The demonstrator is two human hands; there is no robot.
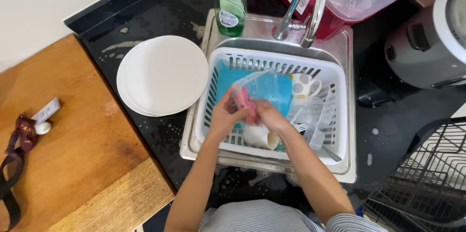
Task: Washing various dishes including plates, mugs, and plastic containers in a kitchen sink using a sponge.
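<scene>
Over a white plastic basket [340, 115] set in the sink, my left hand [224, 113] grips the edge of a clear plastic container lid [264, 82] that stands tilted. My right hand [268, 114] presses a pink sponge [246, 103] against that lid. Below my hands lie a blue tray [228, 79], a spotted mug [303, 85], a beige cup [264, 140], clear containers and cutlery [330, 153].
A stack of white plates [162, 74] rests on the wet black counter left of the sink. A green dish soap bottle [231, 6] and the tap [310, 8] stand behind. A wire rack [427, 178] is at right, an appliance [427, 42] behind it, a wooden table [73, 164] at left.
</scene>
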